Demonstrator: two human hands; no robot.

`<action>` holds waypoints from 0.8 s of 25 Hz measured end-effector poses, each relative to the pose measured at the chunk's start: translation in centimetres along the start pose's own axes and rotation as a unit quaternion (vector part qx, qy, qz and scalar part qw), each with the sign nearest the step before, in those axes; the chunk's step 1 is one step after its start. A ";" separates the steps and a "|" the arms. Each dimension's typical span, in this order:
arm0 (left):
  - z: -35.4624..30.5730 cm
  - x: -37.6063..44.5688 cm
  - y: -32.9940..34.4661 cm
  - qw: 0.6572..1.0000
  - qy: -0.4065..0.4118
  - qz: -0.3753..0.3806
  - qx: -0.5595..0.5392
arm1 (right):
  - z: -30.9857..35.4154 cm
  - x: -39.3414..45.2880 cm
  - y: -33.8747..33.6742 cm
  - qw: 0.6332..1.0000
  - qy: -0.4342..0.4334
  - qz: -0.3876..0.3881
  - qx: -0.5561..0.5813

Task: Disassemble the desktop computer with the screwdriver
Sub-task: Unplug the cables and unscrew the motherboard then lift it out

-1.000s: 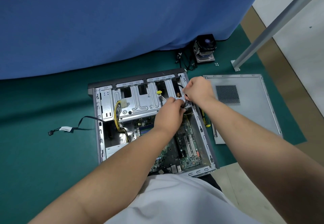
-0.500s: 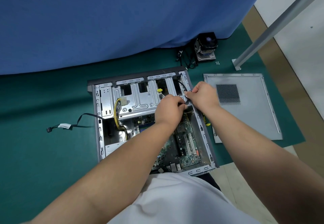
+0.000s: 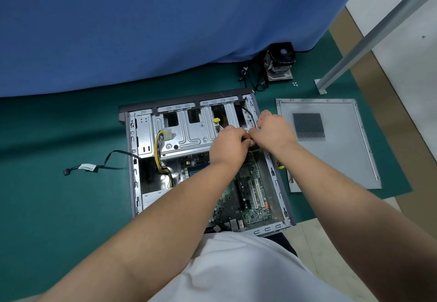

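open desktop computer case (image 3: 135,166) lying on its side on the green mat (image 3: 59,207), motherboard (image 3: 250,197) exposed. left hand (image 3: 228,146) and right hand (image 3: 274,131) meet at the far right corner, fingers curled around a small part with black cable (image 3: 249,113); what exactly they grip cannot be told. screwdriver (image 3: 280,166) lies between case and detached side panel (image 3: 335,159).

both hands (image 3: 250,139) (fingers curled) inside computer case (image 3: 134,159)
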State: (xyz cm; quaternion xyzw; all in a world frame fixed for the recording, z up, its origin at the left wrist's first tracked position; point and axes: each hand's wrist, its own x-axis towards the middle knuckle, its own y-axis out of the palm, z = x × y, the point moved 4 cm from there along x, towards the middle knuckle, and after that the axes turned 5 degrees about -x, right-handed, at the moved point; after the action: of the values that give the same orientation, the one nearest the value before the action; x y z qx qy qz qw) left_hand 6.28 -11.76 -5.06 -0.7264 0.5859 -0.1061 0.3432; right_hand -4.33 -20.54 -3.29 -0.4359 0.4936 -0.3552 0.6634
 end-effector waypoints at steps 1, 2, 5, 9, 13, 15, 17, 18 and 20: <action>0.0 0.1 -0.1 1.000 -0.004 0.003 -0.008 | 0.0 0.1 -0.1 1.000 0.002 0.000 -0.008; 0.1 0.2 -0.1 1.000 -0.010 0.005 -0.022 | 0.0 0.1 -0.2 1.000 0.003 -0.002 -0.017; 0.3 0.5 -0.4 0.998 -0.027 0.005 -0.060 | 0.4 -0.1 -0.1 0.999 -0.002 -0.012 -0.048; 0.7 0.5 -0.7 0.997 -0.012 0.019 -0.067 | 0.6 -0.4 0.2 0.997 -0.022 -0.030 -0.072; 1.3 0.3 -1.1 0.991 -0.015 0.060 -0.119 | 0.3 -0.5 0.3 0.998 -0.022 -0.017 -0.048; 1.4 -0.1 -1.6 0.987 -0.006 0.074 -0.140 | 0.6 -0.6 0.3 0.998 -0.017 -0.024 -0.055; 1.8 -0.9 -2.7 0.989 0.024 0.067 -0.128 | 0.5 -1.0 0.4 0.999 -0.020 -0.024 -0.041; 2.4 -1.5 -3.6 0.993 0.043 0.051 -0.100 | 0.2 -1.3 0.5 0.999 -0.030 -0.021 -0.020; 4.4 -3.3 -5.9 0.997 0.080 0.000 -0.015 | -1.0 -2.3 0.9 0.997 -0.058 -0.009 0.040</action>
State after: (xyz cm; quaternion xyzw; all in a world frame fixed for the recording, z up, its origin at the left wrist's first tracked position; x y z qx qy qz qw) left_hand 12.38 -6.61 -3.87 -0.7210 0.6127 -0.1546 0.2842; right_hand -5.86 -18.41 -3.44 -0.4336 0.4353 -0.3549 0.7046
